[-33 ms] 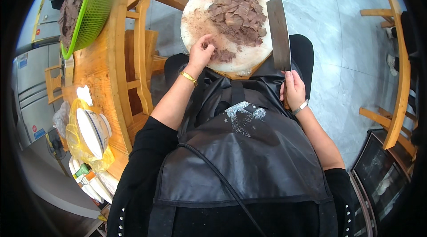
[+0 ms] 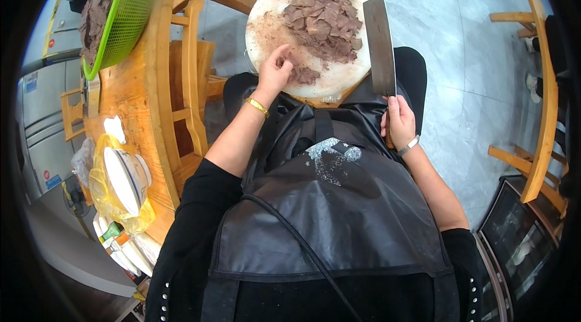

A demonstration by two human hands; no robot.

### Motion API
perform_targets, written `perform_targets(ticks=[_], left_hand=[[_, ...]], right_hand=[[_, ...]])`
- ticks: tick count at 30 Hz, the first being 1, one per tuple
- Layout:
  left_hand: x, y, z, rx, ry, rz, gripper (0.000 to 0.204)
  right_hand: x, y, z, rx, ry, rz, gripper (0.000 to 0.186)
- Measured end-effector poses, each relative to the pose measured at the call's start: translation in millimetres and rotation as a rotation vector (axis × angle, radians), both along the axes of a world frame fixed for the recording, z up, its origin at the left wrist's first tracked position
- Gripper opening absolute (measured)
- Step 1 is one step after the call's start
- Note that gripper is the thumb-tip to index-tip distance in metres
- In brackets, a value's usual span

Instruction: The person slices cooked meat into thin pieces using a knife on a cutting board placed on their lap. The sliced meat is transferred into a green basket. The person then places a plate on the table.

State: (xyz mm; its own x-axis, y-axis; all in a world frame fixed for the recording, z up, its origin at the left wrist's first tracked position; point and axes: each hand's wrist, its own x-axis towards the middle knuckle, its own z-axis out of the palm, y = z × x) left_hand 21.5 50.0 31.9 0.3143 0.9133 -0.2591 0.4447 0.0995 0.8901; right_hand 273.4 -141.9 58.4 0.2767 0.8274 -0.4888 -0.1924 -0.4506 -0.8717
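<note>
My right hand (image 2: 399,122) is closed around the handle of a cleaver (image 2: 380,47). Its broad, dull grey blade points away from me, beside the right edge of a round white chopping board (image 2: 263,16). A heap of thin, brown sliced cooked meat (image 2: 324,19) covers the board's upper right part. Smaller meat scraps (image 2: 304,75) lie nearer to me. Just left of those scraps is my left hand (image 2: 273,74), its fingers curled toward the thumb. Whatever sits between these fingertips is too small to make out. Brown crumbs and stains mark the board's left side.
At far left, a green basket (image 2: 124,19) of brown meat stands on a wooden table (image 2: 130,101). A white bowl (image 2: 124,180) in a yellow plastic bag is nearer. Wooden chairs (image 2: 193,62) flank the board; another wooden frame (image 2: 538,98) stands at right.
</note>
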Motion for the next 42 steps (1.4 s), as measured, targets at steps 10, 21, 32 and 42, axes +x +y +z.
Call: perform_targets(ticks=[10, 21, 32, 42], left_hand=[[5.2, -12.9, 2.8, 0.345, 0.504, -0.544, 0.019], [-23.4, 30.2, 5.4, -0.420, -0.196, 0.006, 0.010], [-10.6, 10.3, -18.6, 0.353, 0.363, -0.426, 0.008], [-7.8, 11.6, -14.3, 0.097, 0.228, -0.412, 0.023]], right_hand=[[0.8, -0.2, -2.0, 0.003, 0.001, -0.005, 0.033], [1.9, -0.4, -1.9, -0.020, 0.003, -0.012, 0.033], [0.5, 0.1, -1.7, -0.008, -0.008, 0.000, 0.033], [1.8, -0.6, -4.1, -0.006, -0.002, -0.003, 0.032]])
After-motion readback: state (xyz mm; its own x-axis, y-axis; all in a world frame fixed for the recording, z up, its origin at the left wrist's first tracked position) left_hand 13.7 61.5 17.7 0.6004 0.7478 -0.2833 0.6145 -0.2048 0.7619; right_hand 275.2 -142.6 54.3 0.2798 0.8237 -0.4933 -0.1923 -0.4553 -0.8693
